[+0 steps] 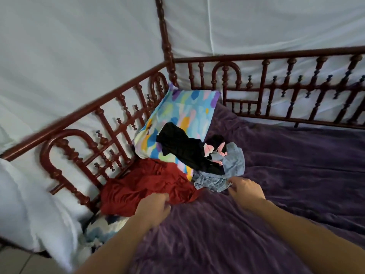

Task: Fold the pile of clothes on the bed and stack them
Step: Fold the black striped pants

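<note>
A white drape [79, 56] is hanging behind the pillow [181, 115] and filling the whole background beyond it. The bed, under a purple blanket [286, 175], is stretching away to the right of the pillow and toward the camera from it. A dark red turned-wood railing [276, 89] is running round the bed's corner, and the pillow, printed in blue, yellow, purple and pink patches, is leaning tilted into that corner against the rails. The pile of clothes is lying unfolded at the pillow's lower end. A red garment [146, 184] is spreading crumpled just below the pillow, touching its bottom edge and reaching to the rails on the left of it. A black garment [183, 149] is draping across the pillow's lower right part and trailing off onto the blanket. A light blue garment [231, 167] is bunching just right of and below the pillow, touching the black one. A small pink-and-black piece [216, 144] is sitting at the pillow's right edge, on top of the blue garment. The left hand [156, 204] is reaching in below the pillow, its fingers curling into the near edge of the red garment and gripping it. The right hand [245, 188] is lying below and right of the pillow, its fingers pinching the near hem of the blue garment.
</note>
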`<state>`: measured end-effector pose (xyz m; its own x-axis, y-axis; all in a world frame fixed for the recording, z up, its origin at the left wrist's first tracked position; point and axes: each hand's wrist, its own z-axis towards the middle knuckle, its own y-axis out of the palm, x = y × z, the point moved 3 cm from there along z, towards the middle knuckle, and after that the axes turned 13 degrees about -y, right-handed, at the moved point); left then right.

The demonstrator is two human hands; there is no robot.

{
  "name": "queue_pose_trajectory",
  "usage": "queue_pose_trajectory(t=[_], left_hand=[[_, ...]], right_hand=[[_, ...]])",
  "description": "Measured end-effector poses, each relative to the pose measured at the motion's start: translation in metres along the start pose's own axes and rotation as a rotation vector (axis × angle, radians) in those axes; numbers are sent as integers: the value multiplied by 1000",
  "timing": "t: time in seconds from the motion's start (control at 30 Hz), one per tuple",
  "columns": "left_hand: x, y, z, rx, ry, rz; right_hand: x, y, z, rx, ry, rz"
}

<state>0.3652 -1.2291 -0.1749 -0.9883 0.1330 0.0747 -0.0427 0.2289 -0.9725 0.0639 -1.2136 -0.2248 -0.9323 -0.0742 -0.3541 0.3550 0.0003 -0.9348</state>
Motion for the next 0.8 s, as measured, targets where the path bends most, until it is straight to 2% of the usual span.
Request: queue_pose_trajectory(t=[0.23,0.37,0.47,0.67,0.73,0.8], left_hand=[[-61,21,168,-52,152,-5],[-115,53,248,-96,147,-33],[-158,90,282,-155,99,-43],[-217,156,319,-237,38,21],[-229,174,323,-269,37,59],[-236,189,324,-289,44,93]], right_hand=[[-14,80,124,-64,214,-7],[-37,140,214,-174,285,-2],[-50,170,286,-171,300,2],[-34,188,418,22,238,-151],[-19,193,441,-32,281,-226],[-6,199,447,-156,368,-293]])
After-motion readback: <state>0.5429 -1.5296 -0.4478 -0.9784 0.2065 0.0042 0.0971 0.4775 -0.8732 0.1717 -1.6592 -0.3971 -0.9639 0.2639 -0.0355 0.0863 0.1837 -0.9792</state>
